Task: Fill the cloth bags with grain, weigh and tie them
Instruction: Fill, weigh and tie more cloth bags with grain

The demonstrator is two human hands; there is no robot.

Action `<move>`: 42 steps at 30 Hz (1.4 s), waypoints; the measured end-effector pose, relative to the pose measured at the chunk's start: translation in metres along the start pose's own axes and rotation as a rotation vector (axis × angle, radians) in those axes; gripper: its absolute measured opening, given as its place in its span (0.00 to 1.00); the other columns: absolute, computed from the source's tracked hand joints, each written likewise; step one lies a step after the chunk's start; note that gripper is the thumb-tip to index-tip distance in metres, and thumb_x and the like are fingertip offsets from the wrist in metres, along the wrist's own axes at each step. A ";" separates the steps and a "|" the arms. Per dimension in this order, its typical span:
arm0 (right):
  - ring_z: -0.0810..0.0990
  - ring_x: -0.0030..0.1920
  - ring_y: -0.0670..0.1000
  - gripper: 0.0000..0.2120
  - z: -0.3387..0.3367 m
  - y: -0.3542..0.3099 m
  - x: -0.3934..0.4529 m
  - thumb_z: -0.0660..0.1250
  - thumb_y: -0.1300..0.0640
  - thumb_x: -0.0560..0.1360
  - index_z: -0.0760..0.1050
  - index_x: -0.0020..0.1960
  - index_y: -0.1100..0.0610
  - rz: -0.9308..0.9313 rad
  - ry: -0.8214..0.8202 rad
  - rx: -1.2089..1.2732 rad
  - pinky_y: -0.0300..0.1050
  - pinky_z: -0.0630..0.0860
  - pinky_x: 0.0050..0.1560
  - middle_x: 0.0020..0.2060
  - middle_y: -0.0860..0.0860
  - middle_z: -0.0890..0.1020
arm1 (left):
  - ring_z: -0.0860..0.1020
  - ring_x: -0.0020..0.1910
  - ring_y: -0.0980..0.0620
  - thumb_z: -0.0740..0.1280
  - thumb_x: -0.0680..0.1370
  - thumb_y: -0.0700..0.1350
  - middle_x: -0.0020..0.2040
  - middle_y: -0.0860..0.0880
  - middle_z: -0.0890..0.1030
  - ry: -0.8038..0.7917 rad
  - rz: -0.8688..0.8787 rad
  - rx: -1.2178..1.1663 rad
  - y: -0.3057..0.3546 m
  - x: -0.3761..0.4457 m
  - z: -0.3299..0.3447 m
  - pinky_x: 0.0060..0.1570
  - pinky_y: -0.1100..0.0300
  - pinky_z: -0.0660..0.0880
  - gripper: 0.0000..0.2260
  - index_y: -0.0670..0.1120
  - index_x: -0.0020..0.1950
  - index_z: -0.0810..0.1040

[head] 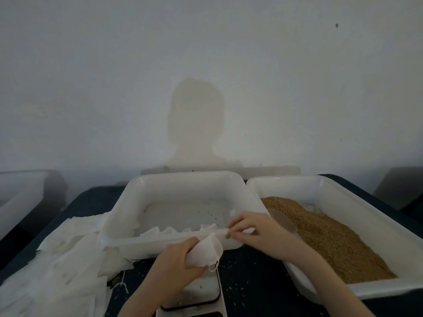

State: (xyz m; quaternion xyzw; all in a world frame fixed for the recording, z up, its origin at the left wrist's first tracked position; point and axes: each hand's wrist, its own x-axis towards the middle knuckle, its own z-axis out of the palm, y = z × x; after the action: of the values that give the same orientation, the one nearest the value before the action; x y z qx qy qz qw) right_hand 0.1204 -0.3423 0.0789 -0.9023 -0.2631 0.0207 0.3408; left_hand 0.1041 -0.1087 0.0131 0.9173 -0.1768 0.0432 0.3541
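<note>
A plain, makeshift packing station, by the look of it, more back room than kitchen. A bare whitewashed wall [206, 65] fills the far side, stained and unadorned. Up against it sits a dark-covered table [249, 271] crowded with white plastic tubs [183, 179], the right one [332, 186] heaped with brown grain [332, 239]. A small scale [194, 294] sits near, and empty cloth bags [57, 259] pile at left.

Scale [194, 294] half under the left hand [176, 259], cut off below (display unreadable).
</note>
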 end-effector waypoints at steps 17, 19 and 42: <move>0.76 0.35 0.39 0.21 -0.055 0.146 -0.035 0.59 0.29 0.65 0.74 0.39 0.45 0.601 -0.008 -0.591 0.36 0.76 0.35 0.35 0.42 0.79 | 0.77 0.41 0.64 0.73 0.71 0.47 0.41 0.60 0.79 0.056 0.031 -0.053 0.014 0.056 0.014 0.40 0.71 0.71 0.13 0.62 0.47 0.73; 0.76 0.37 0.40 0.16 -0.052 0.139 -0.034 0.61 0.34 0.69 0.73 0.44 0.46 0.608 -0.051 -0.602 0.36 0.73 0.35 0.39 0.42 0.78 | 0.77 0.41 0.61 0.74 0.69 0.48 0.41 0.59 0.79 0.062 0.044 -0.033 0.014 0.055 0.025 0.39 0.69 0.71 0.12 0.62 0.45 0.73; 0.80 0.48 0.50 0.09 -0.061 0.115 -0.040 0.64 0.59 0.76 0.76 0.56 0.53 1.050 0.376 -0.912 0.45 0.67 0.34 0.50 0.47 0.76 | 0.78 0.43 0.58 0.69 0.57 0.59 0.38 0.76 0.76 0.186 0.087 -0.217 -0.006 0.059 0.037 0.43 0.69 0.68 0.24 0.57 0.51 0.82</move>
State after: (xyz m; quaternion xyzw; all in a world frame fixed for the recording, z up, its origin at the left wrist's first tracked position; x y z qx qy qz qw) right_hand 0.1522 -0.4710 0.0483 -0.9505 0.2861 -0.0861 -0.0853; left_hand 0.1591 -0.1468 -0.0060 0.8572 -0.1864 0.1238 0.4638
